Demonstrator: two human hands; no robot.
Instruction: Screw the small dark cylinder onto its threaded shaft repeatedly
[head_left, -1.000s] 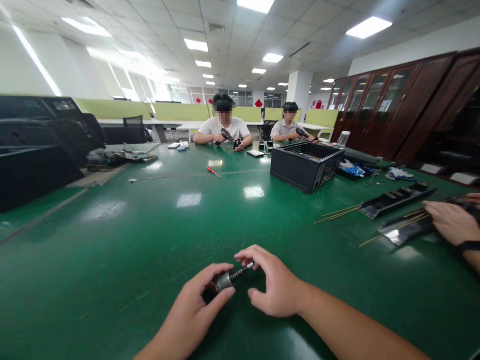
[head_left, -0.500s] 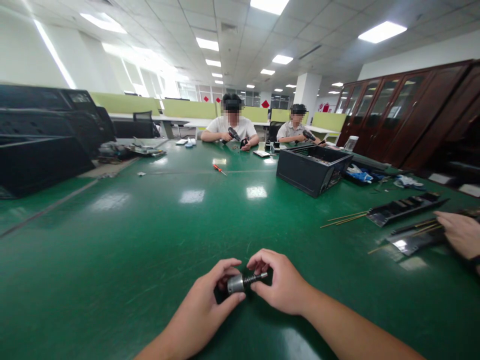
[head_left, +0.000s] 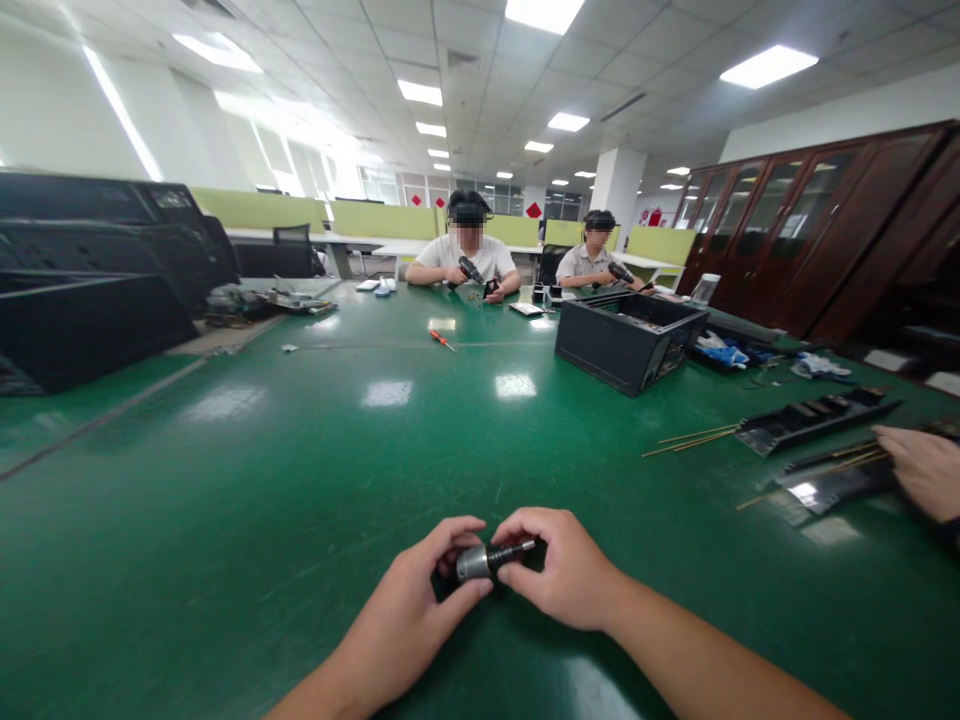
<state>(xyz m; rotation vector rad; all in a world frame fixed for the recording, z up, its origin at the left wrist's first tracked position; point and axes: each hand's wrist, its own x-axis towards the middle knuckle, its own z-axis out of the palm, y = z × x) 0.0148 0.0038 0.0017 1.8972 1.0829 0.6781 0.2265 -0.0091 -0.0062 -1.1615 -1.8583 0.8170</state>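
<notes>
Low in the middle of the view, my left hand (head_left: 420, 600) is closed round a small silver metal cylinder with a dark ridged shaft (head_left: 474, 563), which looks like a small motor. Its thumb lies along the near side, and its other fingers curl behind. My right hand (head_left: 559, 565) is curled round the shaft end, thumb below and index finger arched above. The pale tip of the shaft points right, between those fingers. Both hands are just over the green table (head_left: 300, 520), and my right fingertips partly hide the shaft.
An orange screwdriver (head_left: 441, 340) lies ahead. An open black computer case (head_left: 626, 340) stands to the right, beyond black trays with thin brass rods (head_left: 690, 438). Another person's hand (head_left: 922, 470) is at the right edge. Two people hold power drills opposite. Dark cases (head_left: 90, 330) stand left.
My right thumb and fingers have shifted slightly left along the shaft towards the cylinder. My left hand keeps its hold. The view has moved very slightly.
</notes>
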